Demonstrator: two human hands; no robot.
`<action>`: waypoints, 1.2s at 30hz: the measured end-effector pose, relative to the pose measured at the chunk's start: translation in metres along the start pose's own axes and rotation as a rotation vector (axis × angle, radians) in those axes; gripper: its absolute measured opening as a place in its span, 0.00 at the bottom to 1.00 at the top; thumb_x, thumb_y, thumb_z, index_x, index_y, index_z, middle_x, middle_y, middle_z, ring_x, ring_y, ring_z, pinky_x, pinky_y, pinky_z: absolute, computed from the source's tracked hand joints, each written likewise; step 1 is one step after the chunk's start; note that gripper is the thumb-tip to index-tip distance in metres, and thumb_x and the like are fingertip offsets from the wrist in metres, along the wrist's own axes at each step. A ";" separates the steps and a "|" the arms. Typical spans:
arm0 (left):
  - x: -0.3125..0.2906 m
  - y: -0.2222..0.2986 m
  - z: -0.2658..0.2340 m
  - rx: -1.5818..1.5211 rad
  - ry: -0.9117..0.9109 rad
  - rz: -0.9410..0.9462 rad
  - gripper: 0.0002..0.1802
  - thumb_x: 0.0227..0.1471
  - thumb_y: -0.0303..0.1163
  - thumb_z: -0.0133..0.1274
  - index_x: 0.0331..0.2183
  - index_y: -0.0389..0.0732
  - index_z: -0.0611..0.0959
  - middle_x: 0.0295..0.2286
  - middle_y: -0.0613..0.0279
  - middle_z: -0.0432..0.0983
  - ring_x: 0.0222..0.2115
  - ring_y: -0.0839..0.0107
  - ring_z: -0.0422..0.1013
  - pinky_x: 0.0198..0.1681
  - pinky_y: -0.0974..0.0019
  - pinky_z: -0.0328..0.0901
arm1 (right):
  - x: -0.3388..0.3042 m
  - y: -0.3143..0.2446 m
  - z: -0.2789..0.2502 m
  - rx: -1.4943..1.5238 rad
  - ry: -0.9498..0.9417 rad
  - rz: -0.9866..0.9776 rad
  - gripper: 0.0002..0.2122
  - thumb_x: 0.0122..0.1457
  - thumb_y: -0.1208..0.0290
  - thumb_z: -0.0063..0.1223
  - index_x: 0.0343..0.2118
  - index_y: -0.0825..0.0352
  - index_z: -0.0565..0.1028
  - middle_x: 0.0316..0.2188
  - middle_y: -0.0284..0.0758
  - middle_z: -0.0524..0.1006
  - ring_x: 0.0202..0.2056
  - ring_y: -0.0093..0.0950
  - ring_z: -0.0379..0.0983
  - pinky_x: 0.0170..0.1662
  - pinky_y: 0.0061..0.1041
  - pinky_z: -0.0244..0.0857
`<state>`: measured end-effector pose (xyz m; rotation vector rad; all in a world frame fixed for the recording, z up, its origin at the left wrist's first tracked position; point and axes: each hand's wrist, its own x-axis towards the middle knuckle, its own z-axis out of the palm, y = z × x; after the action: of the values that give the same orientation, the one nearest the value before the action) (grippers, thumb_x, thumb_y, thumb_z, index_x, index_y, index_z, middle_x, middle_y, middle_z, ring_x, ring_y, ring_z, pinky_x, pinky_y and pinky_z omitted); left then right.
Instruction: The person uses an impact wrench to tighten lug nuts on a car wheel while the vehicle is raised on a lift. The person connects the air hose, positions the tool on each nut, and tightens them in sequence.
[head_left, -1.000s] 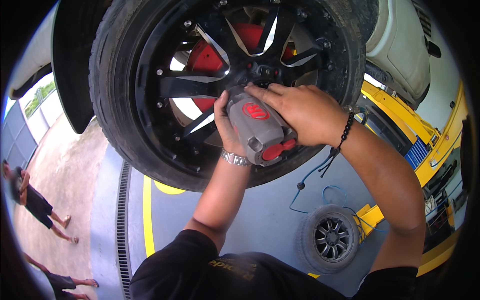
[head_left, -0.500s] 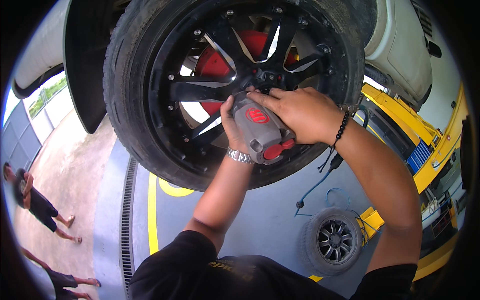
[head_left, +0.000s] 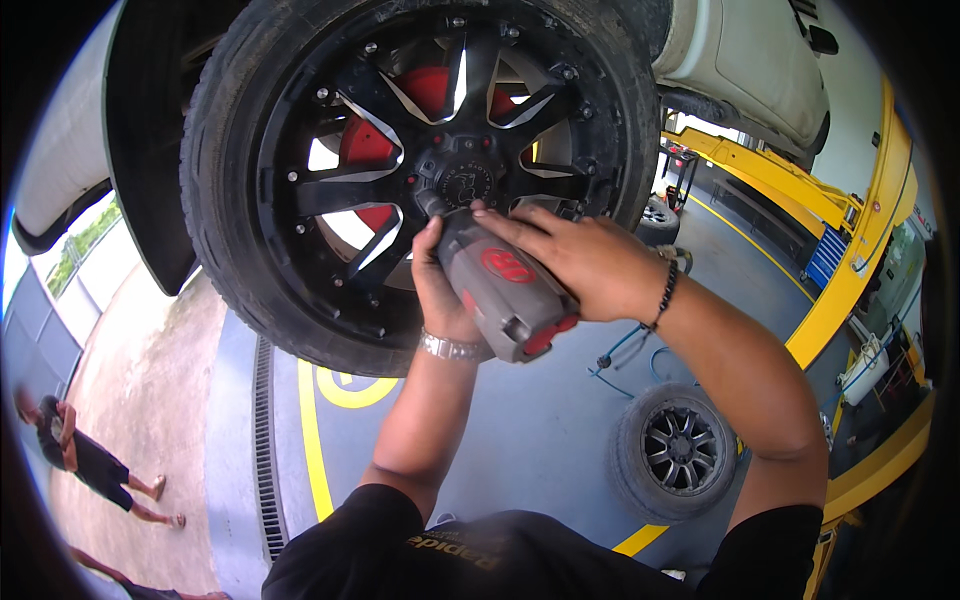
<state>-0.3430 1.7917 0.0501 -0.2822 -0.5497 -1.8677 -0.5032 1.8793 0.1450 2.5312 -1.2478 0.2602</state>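
A grey impact wrench (head_left: pixel 510 290) with red parts is in both my hands. Its nose and dark socket point at the lower left of the hub on a large wheel (head_left: pixel 345 190) with black spokes and a dark tyre. Whether the socket sits on a lug nut I cannot tell. My left hand (head_left: pixel 445 300) is closed around the wrench's left side and underside. Over its right side lies my right hand (head_left: pixel 590 265), fingers reaching toward the nose; the handle is hidden behind it. The centre cap (head_left: pixel 465 185) shows above the socket, and red brake parts (head_left: pixel 365 145) show between the spokes.
A blue air hose (head_left: pixel 610 365) hangs beneath my right wrist. Another wheel (head_left: pixel 685 450) lies on the grey floor. Yellow lift arms (head_left: pixel 770 175) stand at the right under a white vehicle (head_left: pixel 745 60). At the far left a person (head_left: pixel 85 455) stands beyond the drain grate (head_left: pixel 265 450).
The view has shifted, so the mounted wheel appears farther left. The wrench has moved left and down in the picture; its socket and the centre cap now show more clearly.
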 end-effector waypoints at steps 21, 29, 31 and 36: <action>0.104 -0.036 0.033 0.017 0.164 0.147 0.20 0.57 0.42 0.58 0.43 0.38 0.75 0.36 0.54 0.77 0.35 0.60 0.76 0.43 0.53 0.73 | 0.022 0.098 -0.002 0.269 0.286 -0.063 0.48 0.36 0.78 0.67 0.66 0.57 0.57 0.56 0.42 0.69 0.56 0.43 0.67 0.60 0.34 0.61; 0.095 -0.041 0.026 -0.119 -0.036 0.043 0.23 0.57 0.51 0.54 0.42 0.40 0.77 0.40 0.53 0.77 0.42 0.61 0.74 0.46 0.52 0.71 | 0.035 0.082 -0.049 -0.101 -0.051 0.028 0.53 0.33 0.77 0.71 0.67 0.52 0.55 0.54 0.40 0.72 0.52 0.45 0.71 0.54 0.37 0.69; 0.094 -0.042 0.028 -0.062 0.095 0.143 0.23 0.59 0.46 0.54 0.44 0.35 0.75 0.36 0.54 0.77 0.37 0.62 0.75 0.44 0.57 0.72 | 0.036 0.084 -0.045 -0.017 0.014 -0.040 0.53 0.33 0.77 0.71 0.66 0.52 0.55 0.54 0.40 0.71 0.52 0.45 0.71 0.54 0.37 0.69; 0.092 -0.046 0.032 -0.080 0.112 0.241 0.17 0.60 0.40 0.54 0.42 0.36 0.76 0.35 0.56 0.78 0.37 0.64 0.75 0.45 0.57 0.70 | 0.039 0.104 -0.033 0.117 0.049 -0.088 0.51 0.33 0.79 0.70 0.66 0.54 0.56 0.56 0.41 0.70 0.54 0.44 0.69 0.57 0.35 0.67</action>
<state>-0.4212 1.7450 0.1075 -0.2823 -0.3489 -1.6621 -0.5635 1.8023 0.2074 2.6532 -1.1307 0.3826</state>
